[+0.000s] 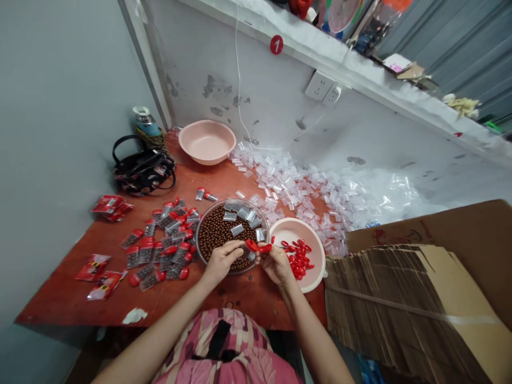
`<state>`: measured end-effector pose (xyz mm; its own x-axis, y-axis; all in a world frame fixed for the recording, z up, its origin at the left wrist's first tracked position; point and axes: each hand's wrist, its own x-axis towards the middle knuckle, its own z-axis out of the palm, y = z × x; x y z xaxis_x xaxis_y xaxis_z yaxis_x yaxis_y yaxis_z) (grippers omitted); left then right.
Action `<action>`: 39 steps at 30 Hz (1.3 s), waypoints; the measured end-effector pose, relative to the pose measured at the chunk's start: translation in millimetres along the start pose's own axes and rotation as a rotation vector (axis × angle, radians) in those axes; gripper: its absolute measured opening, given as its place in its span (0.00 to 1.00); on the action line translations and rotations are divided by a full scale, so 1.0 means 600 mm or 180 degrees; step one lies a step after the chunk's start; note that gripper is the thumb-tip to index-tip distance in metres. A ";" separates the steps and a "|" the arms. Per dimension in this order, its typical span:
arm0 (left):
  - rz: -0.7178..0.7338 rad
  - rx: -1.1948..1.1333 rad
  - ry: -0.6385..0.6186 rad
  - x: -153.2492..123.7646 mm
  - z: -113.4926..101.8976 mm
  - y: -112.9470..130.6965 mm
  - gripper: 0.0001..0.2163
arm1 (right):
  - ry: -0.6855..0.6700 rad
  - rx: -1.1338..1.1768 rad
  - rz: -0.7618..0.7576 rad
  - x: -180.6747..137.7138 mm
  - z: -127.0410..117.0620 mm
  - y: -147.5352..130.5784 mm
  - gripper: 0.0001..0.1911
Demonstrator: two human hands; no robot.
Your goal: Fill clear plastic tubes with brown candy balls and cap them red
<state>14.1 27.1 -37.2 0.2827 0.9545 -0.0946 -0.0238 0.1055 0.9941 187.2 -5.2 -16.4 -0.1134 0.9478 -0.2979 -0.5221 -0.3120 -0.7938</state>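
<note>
My left hand [221, 262] is closed in a pinch on a small clear plastic bottle with a red top [251, 245], over the near rim of a round bowl. In my right hand [277, 265], a red cap [265, 248] is held close beside that red top; whether the two touch I cannot tell. Small brown balls [216, 230] fill the bowl, and several clear containers [237, 230] lie on them. To the right stands a pale pink basin [319, 264] with loose red caps [299, 258] inside. Filled red-capped bottles [176, 245] are heaped at the left.
Many clear empty containers [288, 181] spread along the wall on the red table [180, 306]. An empty pink basin [208, 141], a black handbag [144, 170] and red packets [106, 282] are at the left. Stacked flat cardboard [392, 309] stands at the right edge.
</note>
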 end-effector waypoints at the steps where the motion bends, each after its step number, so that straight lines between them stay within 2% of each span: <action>1: 0.0157 0.0175 -0.0067 -0.002 -0.001 0.003 0.12 | 0.0059 -0.0080 -0.0039 0.003 0.001 -0.001 0.13; 4: 0.0432 0.0526 -0.0153 -0.007 -0.002 0.010 0.11 | -0.0022 -0.0252 0.0057 0.010 0.010 -0.010 0.14; 8: 0.0515 0.0646 -0.0270 -0.014 0.003 0.013 0.11 | -0.0556 -0.0149 0.0598 0.009 0.026 -0.023 0.21; 11: 0.0557 0.0620 -0.0299 -0.016 0.006 0.011 0.11 | -0.0833 0.0129 0.0942 0.008 0.031 -0.020 0.20; 13: 0.0549 0.0627 -0.0257 -0.017 0.007 0.010 0.11 | -0.0839 0.0339 0.0988 0.009 0.030 -0.011 0.18; 20: 0.0627 0.0613 -0.0169 -0.012 0.013 0.005 0.11 | -0.0443 0.0709 0.0753 0.018 0.028 0.024 0.15; 23: 0.0494 0.0591 -0.0123 -0.006 0.013 -0.007 0.11 | -0.0373 0.0651 0.0906 0.027 0.027 0.029 0.15; 26: 0.0240 0.0443 0.0051 0.002 0.011 -0.020 0.12 | -0.0536 0.0312 0.1214 0.042 0.020 0.024 0.21; 28: 0.0083 0.0403 0.0182 0.008 0.003 -0.023 0.13 | -0.0622 -0.0130 0.1175 0.057 0.008 0.015 0.25; 30: -0.0034 0.0442 0.0370 0.014 -0.018 -0.021 0.14 | -0.0507 -0.0974 0.0776 0.073 -0.012 0.005 0.24; 32: -0.0104 0.0538 0.0711 0.020 -0.054 -0.016 0.15 | -0.0483 -0.2346 0.0147 0.088 -0.036 -0.001 0.21; 33: -0.0116 0.0626 0.0949 0.022 -0.076 -0.014 0.16 | -0.0639 -0.3146 -0.0183 0.094 -0.048 -0.003 0.20; 34: -0.0084 0.0727 0.1231 0.023 -0.101 -0.012 0.16 | -0.0935 -0.3933 -0.0490 0.099 -0.059 -0.003 0.18; 36: 0.0035 0.0988 0.1674 0.022 -0.148 -0.009 0.16 | -0.1817 -0.5224 -0.0965 0.106 -0.076 0.002 0.17; 38: 0.0087 0.1182 0.1924 0.015 -0.184 -0.009 0.16 | -0.2660 -0.6002 -0.1261 0.112 -0.083 0.013 0.16; 39: 0.0075 0.1227 0.2001 0.010 -0.195 -0.009 0.16 | -0.2949 -0.6243 -0.1346 0.115 -0.084 0.019 0.15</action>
<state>-96.4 64.8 -49.4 -0.3194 0.9471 0.0298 0.3484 0.0881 0.9332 216.1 53.7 -72.6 -0.8185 0.5289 -0.2244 0.5740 0.7689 -0.2816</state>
